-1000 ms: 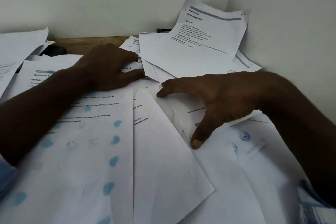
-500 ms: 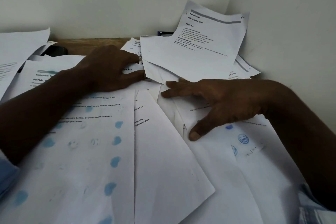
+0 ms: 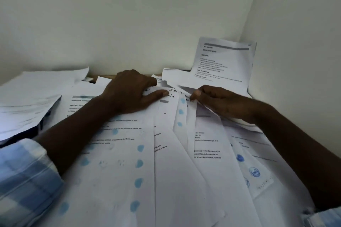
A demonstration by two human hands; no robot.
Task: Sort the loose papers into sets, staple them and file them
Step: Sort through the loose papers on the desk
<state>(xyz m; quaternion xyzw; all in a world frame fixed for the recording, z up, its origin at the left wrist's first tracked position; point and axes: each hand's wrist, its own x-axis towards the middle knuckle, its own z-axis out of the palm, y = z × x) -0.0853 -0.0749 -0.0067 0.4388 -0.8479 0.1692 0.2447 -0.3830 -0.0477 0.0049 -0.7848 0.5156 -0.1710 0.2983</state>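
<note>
Pale walls (image 3: 147,24) corner a paper-covered desk (image 3: 108,76); left hand (image 3: 129,94) presses flat, right hand (image 3: 225,105) pinches a sheet (image 3: 184,89).

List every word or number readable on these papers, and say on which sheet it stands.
"SECTION": handwritten, top of the middle sheet, between the left hand and the right hand.
"-5": handwritten, just below, on the grey-bar sheet.
"Bathroom": printed, on the heading sheet by the left hand.
Too blurred: all body print, the round stamps, the leaning sheet, the pinched sheet in the right hand.
</note>
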